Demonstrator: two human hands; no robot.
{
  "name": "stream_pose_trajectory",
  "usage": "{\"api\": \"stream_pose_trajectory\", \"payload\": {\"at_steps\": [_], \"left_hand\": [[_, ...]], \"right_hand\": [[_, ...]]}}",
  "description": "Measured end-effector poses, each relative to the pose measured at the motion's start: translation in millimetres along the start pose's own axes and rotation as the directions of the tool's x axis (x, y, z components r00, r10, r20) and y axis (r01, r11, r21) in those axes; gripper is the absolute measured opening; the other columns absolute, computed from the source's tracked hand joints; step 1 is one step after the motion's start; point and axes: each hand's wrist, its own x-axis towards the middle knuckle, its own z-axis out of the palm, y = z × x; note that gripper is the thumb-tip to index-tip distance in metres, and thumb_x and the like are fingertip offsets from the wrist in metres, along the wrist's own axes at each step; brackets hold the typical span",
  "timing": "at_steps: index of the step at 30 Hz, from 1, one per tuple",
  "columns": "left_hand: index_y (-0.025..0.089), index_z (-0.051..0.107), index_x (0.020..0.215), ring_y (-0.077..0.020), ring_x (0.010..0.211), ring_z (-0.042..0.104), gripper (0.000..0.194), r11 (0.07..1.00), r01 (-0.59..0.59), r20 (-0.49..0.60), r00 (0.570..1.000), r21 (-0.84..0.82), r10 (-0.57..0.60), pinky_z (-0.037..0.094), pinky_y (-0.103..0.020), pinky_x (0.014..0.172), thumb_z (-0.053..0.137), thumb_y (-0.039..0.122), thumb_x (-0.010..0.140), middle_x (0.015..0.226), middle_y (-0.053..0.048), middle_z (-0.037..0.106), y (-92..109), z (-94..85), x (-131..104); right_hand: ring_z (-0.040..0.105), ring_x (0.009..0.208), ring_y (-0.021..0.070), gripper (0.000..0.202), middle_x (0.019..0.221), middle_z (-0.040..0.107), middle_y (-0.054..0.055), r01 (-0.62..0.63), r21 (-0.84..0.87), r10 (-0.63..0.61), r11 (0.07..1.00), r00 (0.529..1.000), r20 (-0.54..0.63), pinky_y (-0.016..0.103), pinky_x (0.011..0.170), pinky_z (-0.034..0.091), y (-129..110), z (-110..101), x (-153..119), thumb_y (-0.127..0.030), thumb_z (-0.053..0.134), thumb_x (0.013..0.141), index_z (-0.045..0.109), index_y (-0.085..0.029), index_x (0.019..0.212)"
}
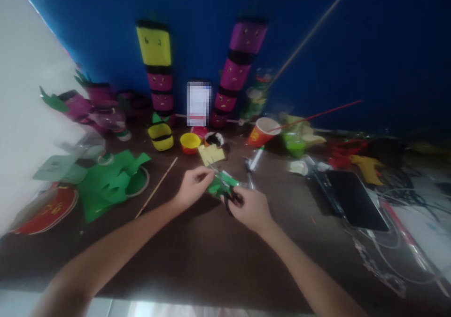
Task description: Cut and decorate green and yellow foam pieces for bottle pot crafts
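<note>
Mid-frame, the right hand [252,209] clamps scissors [230,196] over green scraps [214,189]; cutting looks unfinished. Whether the left hand [193,185] pinches anything, I cannot tell. Upper centre, 2 towers [235,75] seem complete.

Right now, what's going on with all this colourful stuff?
A person's right hand has black-handled scissors in its grip, above green pieces on the table. The left hand is by the blade tips; it's too blurry to tell whether it pinches anything. Behind, a yellow-and-purple stack and a purple stack, both with faces, stand before a blue wall.
</note>
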Motion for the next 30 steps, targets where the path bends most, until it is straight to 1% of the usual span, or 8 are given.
{"api": "stream_pose_trajectory", "payload": {"at_steps": [7, 14, 20, 23, 26, 28, 30], "left_hand": [[0.014, 0.068, 0.072, -0.0122, 0.067, 0.058, 0.016, 1.000, -0.016, 0.001, 1.000, -0.002, 0.016, 0.045, -0.022, 0.062, 0.061, 0.028, 0.074, 0.072, -0.003, 0.065, -1.2, -0.1, 0.4], [0.014, 0.069, 0.073, -0.0124, 0.067, 0.058, 0.017, 1.000, -0.022, 0.010, 1.000, -0.009, 0.022, 0.045, -0.022, 0.062, 0.061, 0.029, 0.075, 0.072, -0.004, 0.065, -3.1, -0.6, 0.2], [0.014, 0.068, 0.072, -0.0118, 0.067, 0.057, 0.016, 0.999, 0.012, 0.000, 1.000, -0.038, -0.012, 0.045, -0.022, 0.063, 0.062, 0.028, 0.074, 0.071, -0.003, 0.065, -0.3, 0.1, 0.0], [0.013, 0.068, 0.072, -0.0114, 0.066, 0.057, 0.015, 0.998, 0.036, 0.003, 0.999, -0.059, -0.036, 0.044, -0.022, 0.063, 0.062, 0.028, 0.073, 0.071, -0.003, 0.064, 1.9, 0.5, -0.1], [0.013, 0.067, 0.071, -0.0108, 0.064, 0.056, 0.015, 0.994, 0.063, 0.015, 0.998, -0.094, -0.062, 0.044, -0.021, 0.061, 0.063, 0.028, 0.073, 0.070, -0.002, 0.064, 5.0, 0.3, -0.3], [0.013, 0.067, 0.071, -0.0105, 0.063, 0.055, 0.016, 0.990, 0.076, 0.029, 0.997, -0.116, -0.073, 0.043, -0.021, 0.060, 0.064, 0.029, 0.072, 0.068, -0.002, 0.063, 7.5, -0.3, -0.6], [0.013, 0.066, 0.070, -0.0101, 0.061, 0.054, 0.017, 0.988, 0.081, 0.043, 0.996, -0.129, -0.076, 0.042, -0.020, 0.059, 0.064, 0.030, 0.072, 0.066, -0.002, 0.062, 9.9, -1.0, -1.2]], "right_hand": [[0.040, 0.041, 0.0087, 0.038, 0.044, 0.049, -0.003, -0.002, 0.001, 0.002, 1.000, 1.000, 0.007, 0.021, 0.046, 0.022, -1.2, -0.8, 0.6, -0.047, 0.051, 0.074, 0.044, -0.018, 0.051], [0.037, 0.040, 0.0082, 0.040, 0.043, 0.047, -0.003, 0.006, 0.046, -0.007, 0.999, 1.000, 0.004, 0.021, 0.046, 0.022, 0.6, -0.1, 0.7, -0.047, 0.049, 0.076, 0.042, -0.018, 0.050], [0.035, 0.041, 0.0086, 0.041, 0.043, 0.045, -0.002, 0.015, 0.107, -0.017, 0.994, 1.000, 0.017, 0.021, 0.045, 0.021, 0.6, -1.1, 0.9, -0.048, 0.049, 0.077, 0.043, -0.018, 0.050], [0.035, 0.043, 0.0085, 0.041, 0.044, 0.043, -0.003, 0.000, 0.170, -0.008, 0.985, 0.999, 0.050, 0.021, 0.045, 0.022, 3.5, 0.5, 1.2, -0.048, 0.051, 0.076, 0.042, -0.018, 0.050], [0.035, 0.045, 0.0086, 0.039, 0.047, 0.041, -0.003, -0.018, 0.281, -0.014, 0.959, 0.994, 0.110, 0.021, 0.045, 0.022, 10.1, 4.8, 0.9, -0.048, 0.055, 0.074, 0.042, -0.018, 0.051], [0.034, 0.047, 0.0082, 0.039, 0.048, 0.039, -0.004, -0.043, 0.386, -0.023, 0.922, 0.986, 0.164, 0.021, 0.045, 0.022, 14.7, 7.8, 0.6, -0.047, 0.056, 0.073, 0.041, -0.018, 0.052], [0.032, 0.047, 0.0075, 0.039, 0.049, 0.036, -0.005, -0.101, 0.495, -0.020, 0.863, 0.972, 0.234, 0.020, 0.044, 0.021, 17.3, 9.1, 0.6, -0.046, 0.057, 0.073, 0.039, -0.018, 0.053]]}}
